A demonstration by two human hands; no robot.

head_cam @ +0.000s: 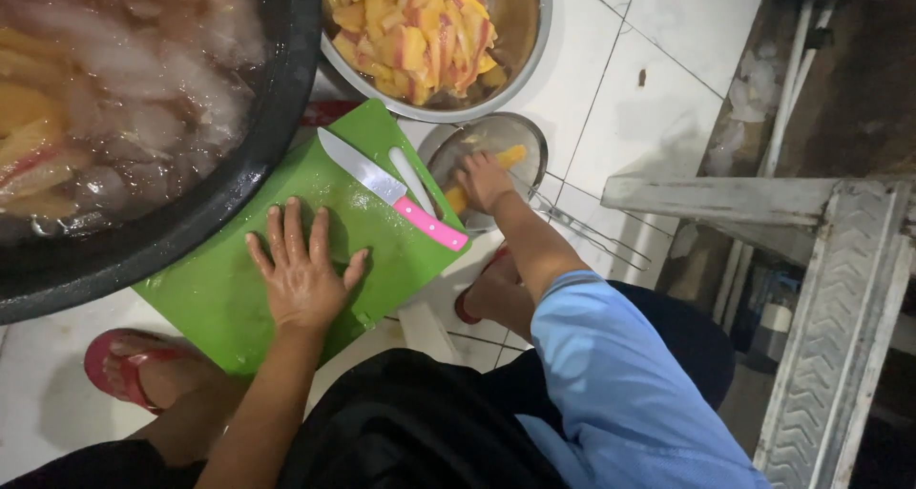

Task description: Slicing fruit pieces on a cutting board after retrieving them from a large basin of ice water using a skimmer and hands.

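A: Report the state of the left hand (303, 277).

B: Fully open, fingers spread wide, palm pressed flat on the green cutting board (229, 303). It holds nothing. It sits near the board's centre, toward the 5 o'clock side.

A: And the right hand (485, 180)?

B: Closed around a piece of yellow-orange fruit (511, 155), which pokes out past the fingers toward 1 o'clock. The hand is inside the small metal bowl (530, 138), just off the board's 2 o'clock corner. How tight the grip is cannot be told.

A: Describe the fruit.

B: A yellow-orange chunk, partly hidden by the fingers; another bit of the same colour shows below the hand at 7 o'clock.

A: What lies on the board?

B: A knife with a pink handle (431, 226) and a grey blade, lying diagonally, blade toward 10 o'clock, handle toward 4 o'clock. A white utensil (411, 178) lies just beside it. Neither hand touches them.

A: Surroundings?

B: At 12 o'clock from the board, a large steel bowl (520, 55) holds cut yellow and red fruit strips. At 10 o'clock, a large black basin (239, 179) holds water with ice and more fruit strips. Everything rests on a white tiled floor (630, 117). A foot in a red sandal (129, 367) shows at 8 o'clock.
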